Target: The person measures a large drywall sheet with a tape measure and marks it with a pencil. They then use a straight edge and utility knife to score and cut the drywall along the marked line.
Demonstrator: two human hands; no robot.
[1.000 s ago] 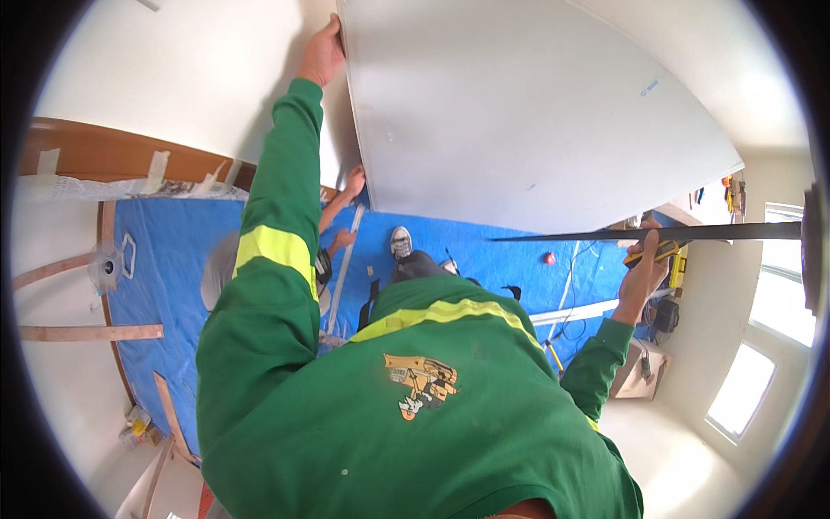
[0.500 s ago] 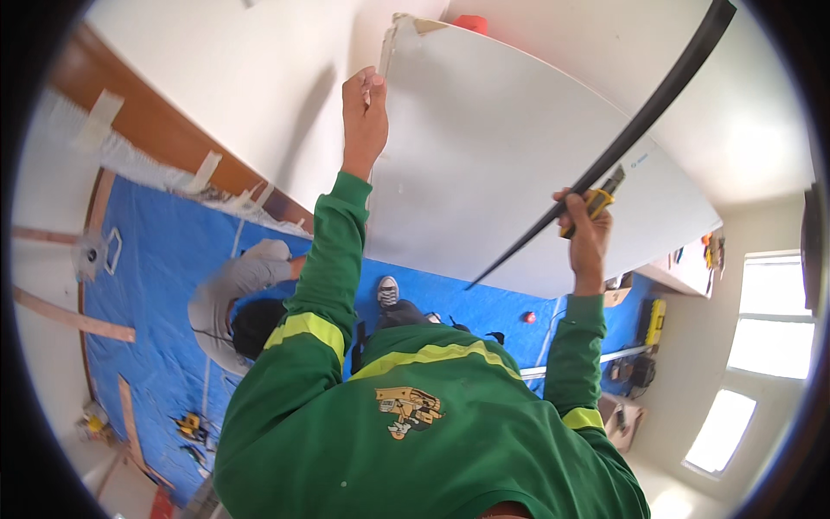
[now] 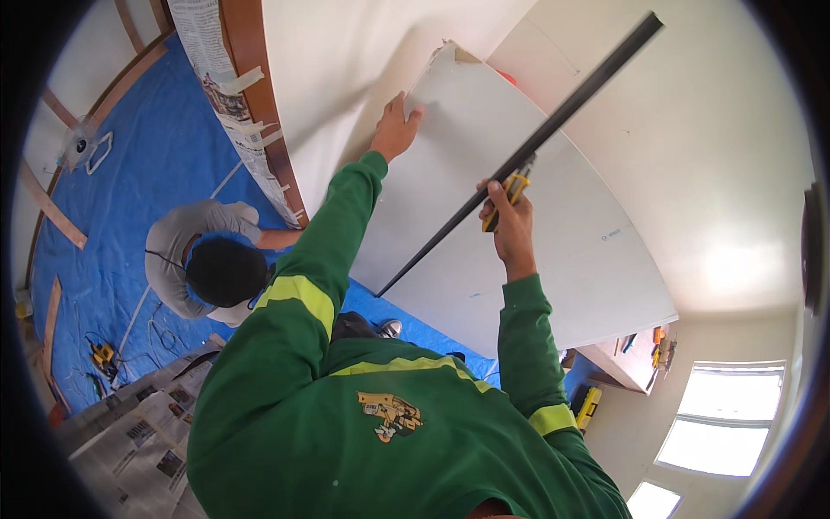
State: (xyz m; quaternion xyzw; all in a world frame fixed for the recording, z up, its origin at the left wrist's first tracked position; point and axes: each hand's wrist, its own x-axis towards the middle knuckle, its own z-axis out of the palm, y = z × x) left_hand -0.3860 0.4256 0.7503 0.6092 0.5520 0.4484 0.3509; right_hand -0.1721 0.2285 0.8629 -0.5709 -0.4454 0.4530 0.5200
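Note:
A large pale-grey plasterboard sheet (image 3: 571, 251) leans against the white wall before me. My left hand (image 3: 398, 130) holds its left edge near the top, with the thumb toward the face. In front of the sheet, my right hand (image 3: 512, 232) grips two things at once. One is a long black straight bar (image 3: 588, 97), slanting from upper right to lower left. The other is a yellow-and-black utility knife (image 3: 517, 185), pointing upward beside the bar. Whether its blade is out I cannot tell.
A person in grey (image 3: 226, 268) crouches at my left on blue sheeting (image 3: 156, 147). Newspaper and tape cover the brown wooden trim (image 3: 251, 52). A yellow power tool (image 3: 104, 356) lies at far left. Shelving with tools (image 3: 627, 355) stands beyond the sheet, near bright windows (image 3: 722, 419).
My view has swung to the right. My left hand shows nearer the sheet, its thumb now spread from the fingers. The bar and knife remain in my right hand, the bar now steeper across the sheet.

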